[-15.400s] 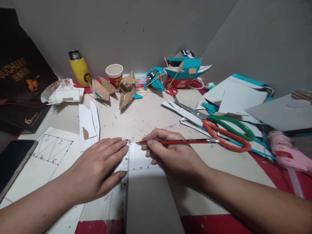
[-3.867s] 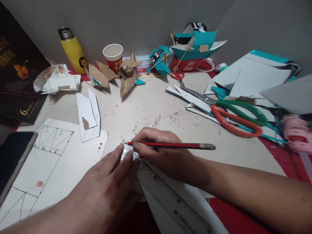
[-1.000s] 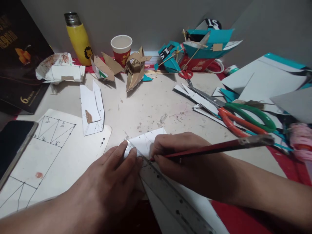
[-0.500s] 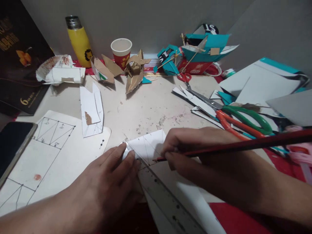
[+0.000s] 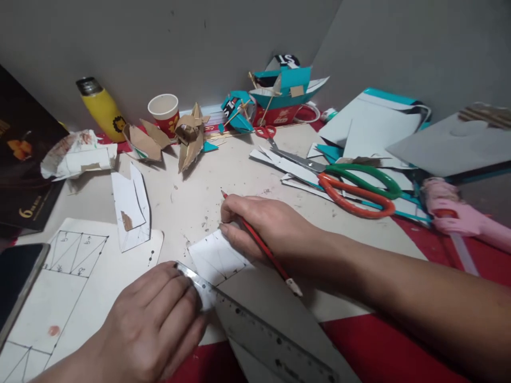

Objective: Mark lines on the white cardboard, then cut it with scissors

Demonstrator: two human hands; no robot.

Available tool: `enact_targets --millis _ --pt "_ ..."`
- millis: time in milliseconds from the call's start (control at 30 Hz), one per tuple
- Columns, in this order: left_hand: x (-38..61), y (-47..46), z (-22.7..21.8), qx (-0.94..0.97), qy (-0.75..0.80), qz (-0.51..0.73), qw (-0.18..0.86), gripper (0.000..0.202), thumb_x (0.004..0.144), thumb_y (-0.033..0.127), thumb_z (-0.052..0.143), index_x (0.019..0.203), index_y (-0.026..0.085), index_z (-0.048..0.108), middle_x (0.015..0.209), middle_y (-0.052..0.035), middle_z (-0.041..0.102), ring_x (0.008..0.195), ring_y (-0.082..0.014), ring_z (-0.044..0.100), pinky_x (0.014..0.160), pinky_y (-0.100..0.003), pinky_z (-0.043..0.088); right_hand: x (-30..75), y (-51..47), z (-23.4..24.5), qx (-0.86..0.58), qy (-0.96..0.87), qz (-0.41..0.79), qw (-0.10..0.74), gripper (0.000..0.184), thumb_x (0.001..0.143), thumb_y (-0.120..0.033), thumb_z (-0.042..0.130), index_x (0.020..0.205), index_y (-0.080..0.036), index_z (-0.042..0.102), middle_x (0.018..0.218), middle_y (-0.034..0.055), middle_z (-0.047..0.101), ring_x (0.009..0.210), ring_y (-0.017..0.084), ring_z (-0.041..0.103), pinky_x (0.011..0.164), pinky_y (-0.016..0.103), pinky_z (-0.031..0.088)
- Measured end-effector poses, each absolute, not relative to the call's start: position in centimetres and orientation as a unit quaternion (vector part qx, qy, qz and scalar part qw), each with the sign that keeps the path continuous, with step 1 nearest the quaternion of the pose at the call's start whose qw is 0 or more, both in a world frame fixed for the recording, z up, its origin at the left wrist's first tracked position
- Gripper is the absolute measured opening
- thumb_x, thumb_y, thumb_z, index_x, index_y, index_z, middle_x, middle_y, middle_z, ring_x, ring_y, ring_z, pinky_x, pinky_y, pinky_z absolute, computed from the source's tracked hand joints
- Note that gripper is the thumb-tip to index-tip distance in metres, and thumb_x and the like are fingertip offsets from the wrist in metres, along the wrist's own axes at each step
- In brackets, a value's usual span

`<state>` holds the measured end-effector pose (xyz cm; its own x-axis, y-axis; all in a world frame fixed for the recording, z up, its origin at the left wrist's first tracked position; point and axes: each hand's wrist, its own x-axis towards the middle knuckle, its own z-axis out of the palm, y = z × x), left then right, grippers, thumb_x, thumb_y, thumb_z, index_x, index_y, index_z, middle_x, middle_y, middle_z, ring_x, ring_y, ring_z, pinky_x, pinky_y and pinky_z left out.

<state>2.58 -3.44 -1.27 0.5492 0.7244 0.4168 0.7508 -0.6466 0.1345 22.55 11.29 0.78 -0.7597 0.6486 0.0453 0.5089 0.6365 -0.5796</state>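
My left hand (image 5: 159,314) is closed on the near-left end of a clear ruler (image 5: 263,330), which slants down to the right. My right hand (image 5: 263,226) holds a red pencil (image 5: 261,242), its tip pointing away over the board and its white end toward me. Beneath that hand lies a white card strip (image 5: 211,258) with pencilled slanting lines; my right fingers touch its far right part. The ruler lies across the lower portion of the card. Left of my hands, a sheet (image 5: 96,298) carries a drawn pattern of triangles and letters.
A cut white card piece (image 5: 131,213), a phone (image 5: 19,287), large scissors (image 5: 355,186) and a pink glue gun (image 5: 451,213) lie around. Behind stand a yellow bottle (image 5: 101,109), a paper cup (image 5: 164,114), cardboard models (image 5: 189,141) and a teal paper boat (image 5: 285,90).
My right hand has turned the pencil, its tip now pointing away from the card instead of at its lines. The left hand has drawn back with the ruler's end. The view has shifted right.
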Motion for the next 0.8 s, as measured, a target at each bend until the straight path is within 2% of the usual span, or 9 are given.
enact_targets --millis 167,333,433,533,633,800 --pt "2.5 -3.0 -1.3 -0.866 -0.462 -0.192 0.024 0.033 0.085 0.019 0.064 0.114 0.005 0.060 0.113 -0.0194 0.063 0.105 -0.0317 0.057 0.085 -0.049 0.055 22.4 11.8 1.2 -0.318 -0.912 0.250 0.070 0.007 0.089 -0.020 0.050 0.082 -0.020 0.050 0.076 0.0036 0.061 0.069 0.017 0.052 0.059 0.029 0.032" --pt "2.3 -3.1 -1.6 -0.863 -0.471 -0.180 0.006 0.033 0.085 0.018 0.061 0.116 0.008 0.058 0.110 -0.0173 0.062 0.102 -0.0291 0.057 0.082 -0.046 0.056 22.4 11.8 1.6 -0.318 -0.899 0.295 0.058 0.004 0.090 -0.022 0.049 0.086 -0.021 0.050 0.075 0.0029 0.062 0.066 0.017 0.053 0.057 0.028 0.031" --pt "2.4 -3.1 -1.5 -0.862 -0.471 -0.189 0.006 0.033 0.084 0.016 0.059 0.116 0.009 0.058 0.104 -0.0160 0.063 0.096 -0.0282 0.057 0.078 -0.045 0.056 22.4 11.8 1.7 -0.315 -0.885 0.336 0.074 0.009 0.091 -0.020 0.048 0.082 -0.020 0.050 0.070 0.0006 0.060 0.060 0.014 0.049 0.057 0.027 0.032" --pt "2.5 -3.1 -1.3 -0.863 -0.466 -0.193 0.019 0.025 0.083 0.016 0.059 0.108 0.011 0.059 0.090 -0.0125 0.063 0.087 -0.0270 0.058 0.075 -0.046 0.055 22.4 12.1 1.4 -0.288 -0.878 0.368 0.104 0.018 0.090 -0.020 0.049 0.072 -0.019 0.048 0.064 -0.0016 0.053 0.057 0.011 0.043 0.056 0.025 0.031" --pt "2.5 -3.1 -1.2 -0.863 -0.458 -0.211 0.020 0.015 0.084 0.017 0.059 0.099 0.015 0.060 0.076 -0.0063 0.060 0.076 -0.0235 0.056 0.069 -0.041 0.052 22.5 12.7 0.8 -0.231 -0.875 0.403 0.136 0.025 0.092 -0.023 0.049 0.068 -0.019 0.047 0.061 -0.0029 0.046 0.058 0.011 0.040 0.055 0.024 0.031" --pt "2.1 -3.4 -1.6 -0.855 -0.452 -0.253 0.015 0.003 0.086 0.016 0.055 0.085 0.018 0.058 0.068 -0.0022 0.053 0.061 -0.0180 0.046 0.052 -0.031 0.038 22.3 13.2 0.0 -0.208 -0.866 0.405 0.206 0.024 0.091 -0.027 0.051 0.070 -0.016 0.055 0.062 -0.0023 0.051 0.060 0.011 0.045 0.060 0.024 0.034"
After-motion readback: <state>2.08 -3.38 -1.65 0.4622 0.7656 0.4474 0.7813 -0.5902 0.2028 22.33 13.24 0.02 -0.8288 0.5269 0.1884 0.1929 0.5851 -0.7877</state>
